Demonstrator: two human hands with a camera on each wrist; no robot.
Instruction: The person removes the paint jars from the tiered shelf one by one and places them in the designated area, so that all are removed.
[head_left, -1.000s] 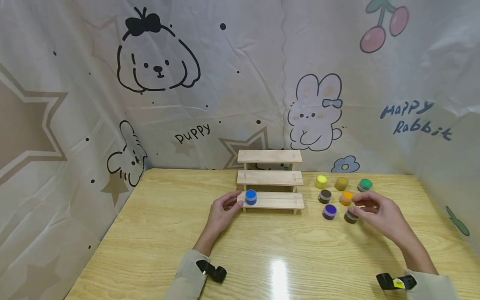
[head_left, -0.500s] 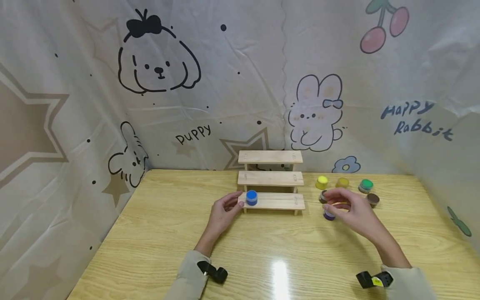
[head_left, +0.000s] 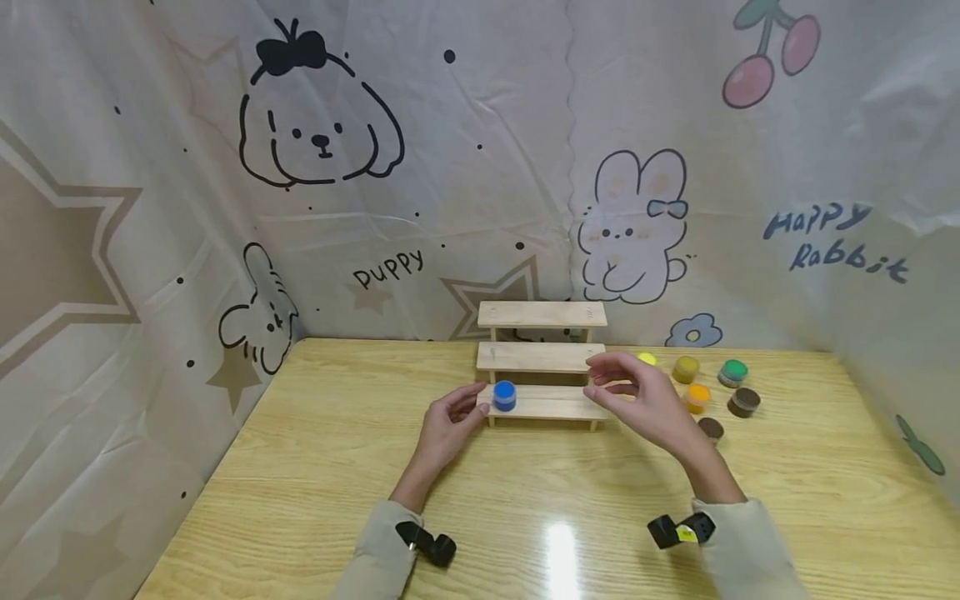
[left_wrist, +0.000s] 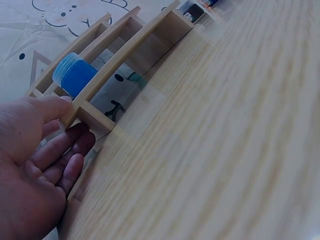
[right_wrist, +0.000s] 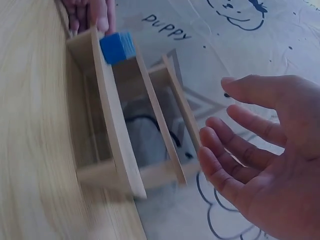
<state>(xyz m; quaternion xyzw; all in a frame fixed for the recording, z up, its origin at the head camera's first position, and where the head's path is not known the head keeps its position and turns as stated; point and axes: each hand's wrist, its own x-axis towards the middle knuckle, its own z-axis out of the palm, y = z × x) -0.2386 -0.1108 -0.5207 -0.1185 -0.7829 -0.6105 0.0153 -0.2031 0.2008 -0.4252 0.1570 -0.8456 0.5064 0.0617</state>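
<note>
A three-step wooden display stand (head_left: 542, 314) stands on the table near the back. On the left end of its lowest step sits a small blue paint jar (head_left: 505, 396), upright. My left hand (head_left: 444, 429) holds that end of the step; in the left wrist view the thumb lies on the plank beside the jar (left_wrist: 77, 77), with the fingers curled at the stand's leg. Over the stand's right end is my right hand (head_left: 647, 407). The right wrist view shows this hand (right_wrist: 290, 175) with loosely bent, parted fingers and nothing between them.
To the right stand several jars: a yellow one (head_left: 647, 358), an ochre one (head_left: 686, 369), a green one (head_left: 733, 372), an orange one (head_left: 697, 397) and dark brown ones (head_left: 744, 402). My right hand hides others. A printed curtain (head_left: 480, 192) hangs behind the table (head_left: 360, 383).
My right hand has moved left from above the orange and dark brown jars, across the group, to the stand's right end. My left hand and the blue jar have stayed in place.
</note>
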